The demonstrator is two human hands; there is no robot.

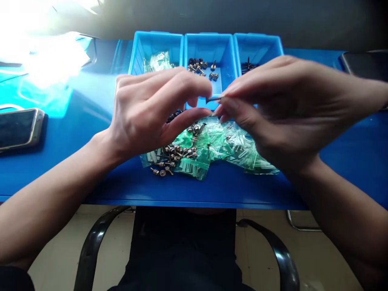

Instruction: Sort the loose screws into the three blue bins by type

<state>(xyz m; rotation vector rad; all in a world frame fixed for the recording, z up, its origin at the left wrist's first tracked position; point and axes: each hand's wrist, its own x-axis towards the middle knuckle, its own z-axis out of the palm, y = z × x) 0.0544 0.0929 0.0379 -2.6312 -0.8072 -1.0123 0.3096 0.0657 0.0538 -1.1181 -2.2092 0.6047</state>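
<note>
My right hand [273, 105] pinches a dark screw [214, 99] between thumb and fingertips, its head pointing left. Beside it, my left hand [151, 109] has its thumb and index finger apart around the screw's head end, with nothing seen between them. Below both hands lies a pile of bolts with washers [178, 153], mixed with small clear bags of pale plastic pieces [192, 166]. More such bags [260, 161] lie partly under my right hand.
Three blue bins stand behind: the left bin [159, 38] holds clear bags, the middle bin [209, 40] bolts, the right bin [257, 42] dark screws. A phone [18, 129] lies left on the blue table [121, 186]. A dark object [363, 64] sits back right.
</note>
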